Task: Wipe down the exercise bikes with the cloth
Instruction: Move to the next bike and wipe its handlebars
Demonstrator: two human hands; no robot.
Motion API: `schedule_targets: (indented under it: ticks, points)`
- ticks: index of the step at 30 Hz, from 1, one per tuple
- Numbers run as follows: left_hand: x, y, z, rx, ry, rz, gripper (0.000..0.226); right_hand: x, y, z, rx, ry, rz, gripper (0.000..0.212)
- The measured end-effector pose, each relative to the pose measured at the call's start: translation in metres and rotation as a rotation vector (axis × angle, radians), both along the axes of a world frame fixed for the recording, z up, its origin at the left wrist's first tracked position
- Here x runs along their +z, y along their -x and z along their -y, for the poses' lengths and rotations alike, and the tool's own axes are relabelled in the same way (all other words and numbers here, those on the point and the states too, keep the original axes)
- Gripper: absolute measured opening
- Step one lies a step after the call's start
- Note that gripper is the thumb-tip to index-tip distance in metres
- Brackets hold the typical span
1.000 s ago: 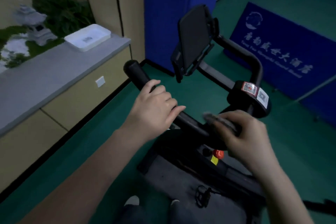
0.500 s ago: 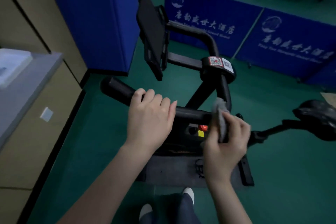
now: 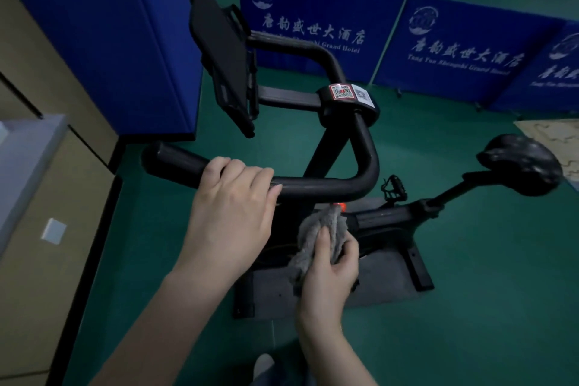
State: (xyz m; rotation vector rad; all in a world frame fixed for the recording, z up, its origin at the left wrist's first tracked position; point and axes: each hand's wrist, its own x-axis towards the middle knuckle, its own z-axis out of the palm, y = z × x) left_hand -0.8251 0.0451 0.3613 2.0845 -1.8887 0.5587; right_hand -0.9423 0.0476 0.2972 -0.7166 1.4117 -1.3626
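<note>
My left hand (image 3: 232, 213) is curled over the near handlebar (image 3: 313, 188) of the black exercise bike (image 3: 341, 147), fingers wrapped round the bar. My right hand (image 3: 329, 266) holds the grey cloth (image 3: 316, 235) bunched between thumb and curled fingers, just below that bar and in front of the frame, near the red knob (image 3: 341, 206). The saddle (image 3: 520, 163) sits off to the right, blue banners (image 3: 407, 41) behind on the green floor (image 3: 485, 307).

Dim, flat light with a blue-green cast, wide-angle bending at edges.

Blue printed screens (image 3: 463, 50) behind on green floor (image 3: 485, 307); beige cabinet (image 3: 47, 244) left (grey-topped).
</note>
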Motion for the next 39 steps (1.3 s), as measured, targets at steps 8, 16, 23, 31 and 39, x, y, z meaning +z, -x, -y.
schedule_targets:
  ticks: [8, 16, 23, 31, 39]
  points:
    - [0.007, -0.005, -0.005, -0.060, -0.025, -0.023, 0.039, 0.022, -0.040, 0.006, 0.385, -0.095, 0.347, 0.010]
    - [0.004, -0.001, -0.004, -0.020, 0.036, -0.090, 0.028, 0.015, -0.002, 0.017, 0.099, -0.034, 0.291, 0.006]
    - [-0.001, 0.005, 0.002, 0.053, 0.050, -0.012, 0.031, 0.015, 0.000, 0.016, 0.124, 0.080, 0.020, 0.011]
    - [-0.005, 0.025, 0.017, -0.008, 0.121, -0.119, 0.027, 0.013, 0.020, 0.028, -0.072, 0.307, -0.271, 0.007]
    - [-0.021, 0.038, 0.031, -0.041, 0.114, -0.181, 0.028, 0.024, 0.048, 0.053, -0.134, 0.615, -0.687, 0.014]
